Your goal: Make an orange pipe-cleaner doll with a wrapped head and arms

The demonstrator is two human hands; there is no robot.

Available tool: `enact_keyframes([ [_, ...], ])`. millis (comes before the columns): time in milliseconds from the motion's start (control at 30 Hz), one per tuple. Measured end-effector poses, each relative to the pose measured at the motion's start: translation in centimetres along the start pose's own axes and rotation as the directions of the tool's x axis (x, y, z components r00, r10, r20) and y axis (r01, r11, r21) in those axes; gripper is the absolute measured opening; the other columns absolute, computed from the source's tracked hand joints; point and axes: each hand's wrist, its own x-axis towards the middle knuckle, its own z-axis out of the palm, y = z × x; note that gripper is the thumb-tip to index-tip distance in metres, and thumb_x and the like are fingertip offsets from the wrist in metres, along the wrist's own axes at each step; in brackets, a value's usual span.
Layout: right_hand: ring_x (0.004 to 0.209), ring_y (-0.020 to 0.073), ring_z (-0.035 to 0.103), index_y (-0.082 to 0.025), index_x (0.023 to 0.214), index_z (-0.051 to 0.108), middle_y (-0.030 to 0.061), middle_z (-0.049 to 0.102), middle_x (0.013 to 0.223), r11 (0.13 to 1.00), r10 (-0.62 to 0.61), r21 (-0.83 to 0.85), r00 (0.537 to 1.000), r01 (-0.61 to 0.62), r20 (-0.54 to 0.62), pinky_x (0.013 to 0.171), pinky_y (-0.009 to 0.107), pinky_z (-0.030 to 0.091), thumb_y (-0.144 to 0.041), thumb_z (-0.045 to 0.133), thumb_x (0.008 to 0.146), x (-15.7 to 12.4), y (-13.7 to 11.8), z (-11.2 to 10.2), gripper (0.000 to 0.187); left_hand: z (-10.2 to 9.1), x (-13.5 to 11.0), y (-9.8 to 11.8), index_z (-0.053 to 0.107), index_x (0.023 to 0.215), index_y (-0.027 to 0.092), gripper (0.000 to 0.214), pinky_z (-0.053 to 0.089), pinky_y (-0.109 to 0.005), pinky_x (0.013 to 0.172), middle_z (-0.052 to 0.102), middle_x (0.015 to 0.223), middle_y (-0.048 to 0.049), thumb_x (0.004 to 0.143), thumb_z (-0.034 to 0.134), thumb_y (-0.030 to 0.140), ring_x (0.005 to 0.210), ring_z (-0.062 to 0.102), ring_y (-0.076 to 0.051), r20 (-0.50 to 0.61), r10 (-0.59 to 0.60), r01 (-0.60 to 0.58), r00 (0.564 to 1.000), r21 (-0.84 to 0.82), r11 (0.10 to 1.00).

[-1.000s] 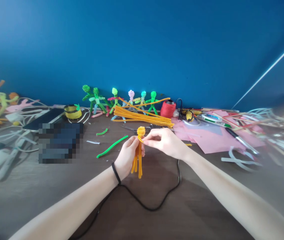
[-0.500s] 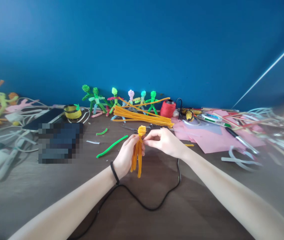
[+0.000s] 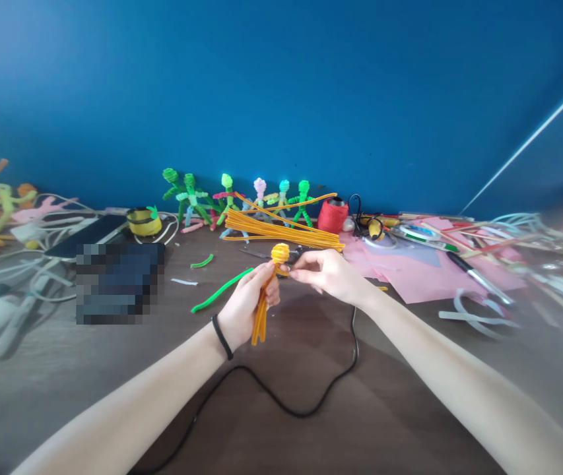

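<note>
An orange pipe cleaner figure point(image 3: 280, 253) with a coiled round head stands above my left hand point(image 3: 249, 297). My left thumb and fingers are closed around it just under the head, and its straight strands hang below the palm. To its right, my right hand point(image 3: 333, 277) pinches a short orange strand point(image 3: 284, 270) that sticks out beneath the head. The fingertips partly hide that strand's end. Behind the hands lies a bundle of orange pipe cleaners point(image 3: 281, 227). A green pipe cleaner point(image 3: 222, 291) is on the table beside my left hand.
Several finished pipe cleaner figures point(image 3: 303, 198) lean against the blue wall. Scissors point(image 3: 261, 253) lie behind my hands, partly hidden. A red spool point(image 3: 333, 214), pink paper point(image 3: 420, 280) and a marker point(image 3: 479, 277) are to the right. Left are a phone point(image 3: 127, 277) and cables. A black cord point(image 3: 301, 414) crosses the front.
The figure has tilted, its hanging strands swinging left and gathering closer under my left hand. My right hand has shifted slightly right, drawing a strand out sideways below the head.
</note>
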Motion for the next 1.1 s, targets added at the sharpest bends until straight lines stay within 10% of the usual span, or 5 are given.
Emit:
enact_keyframes([
  [1100,0.048,0.0079,0.044,-0.011,0.079,0.064,-0.0004,0.055,0.058,0.995,-0.012,-0.099,0.990,0.025,0.139,0.046,0.021,0.035,-0.026,0.057,0.071,1.0,3.0,-1.2,0.018,-0.1,-0.2,0.7,0.052,0.064,0.014,0.016,0.033,-0.017,0.041,0.051,0.047,0.0029,0.070,0.059,0.028,0.039,0.041,-0.005,0.033,-0.024,0.006,0.999,0.473,0.881],
])
